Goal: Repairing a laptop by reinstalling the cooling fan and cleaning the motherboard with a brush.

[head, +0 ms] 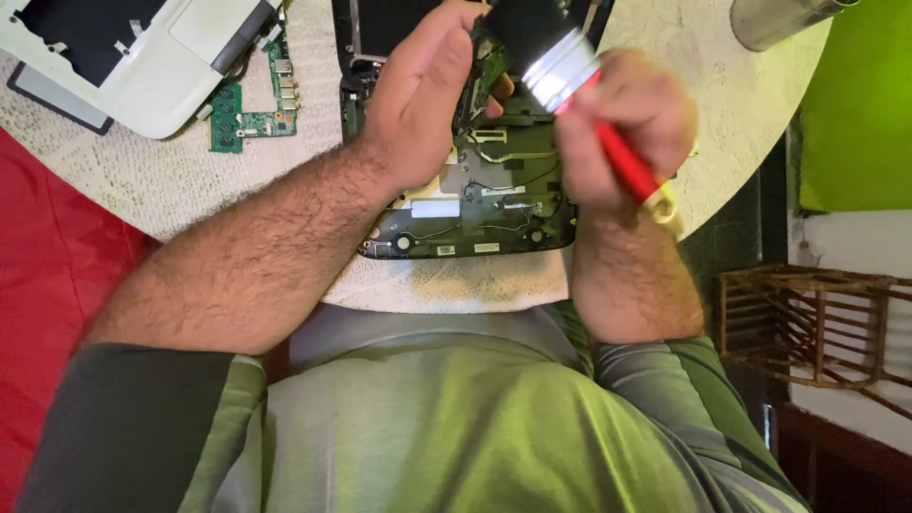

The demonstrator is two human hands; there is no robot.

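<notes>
Head view: hands, left on half-hidden opened laptop, right clamped round red-handled brush

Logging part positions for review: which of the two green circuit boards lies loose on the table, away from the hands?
The small green circuit board at upper left, beside the white laptop cover. The other board sits inside the opened laptop base, between both hands.

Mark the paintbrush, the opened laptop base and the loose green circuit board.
paintbrush (562, 68), head view, on its metal ferrule.
opened laptop base (475, 214), head view, on its exposed inside.
loose green circuit board (249, 122), head view, on its lower strip.
</notes>
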